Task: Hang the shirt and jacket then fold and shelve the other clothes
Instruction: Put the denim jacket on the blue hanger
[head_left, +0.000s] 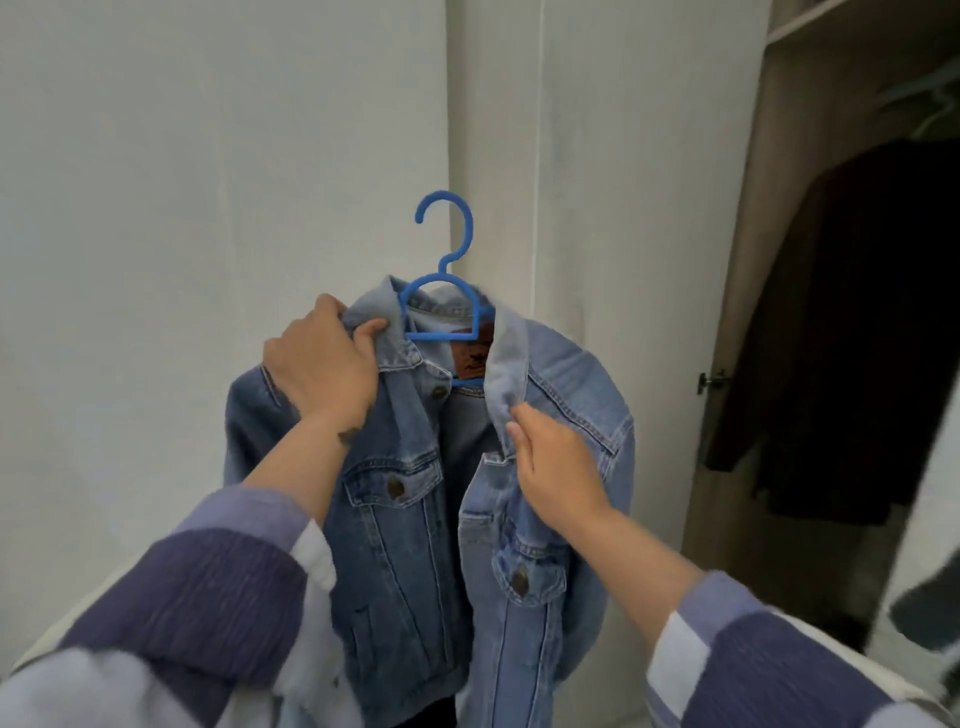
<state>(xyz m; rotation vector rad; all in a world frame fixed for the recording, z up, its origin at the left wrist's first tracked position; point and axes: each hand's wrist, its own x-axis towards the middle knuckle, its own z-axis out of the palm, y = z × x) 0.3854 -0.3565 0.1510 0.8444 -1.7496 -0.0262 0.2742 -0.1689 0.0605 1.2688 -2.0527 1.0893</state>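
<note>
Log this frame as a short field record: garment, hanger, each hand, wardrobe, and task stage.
garment: denim jacket, front open, draped on the hanger
hanger: blue plastic hanger, hook free in the air, not on any rail
left hand: left hand grips the jacket's collar and shoulder
right hand: right hand pinches the other collar edge
wardrobe: open wardrobe at right, dark garment hanging inside
task stage: jacket on hanger, not yet hung
</note>
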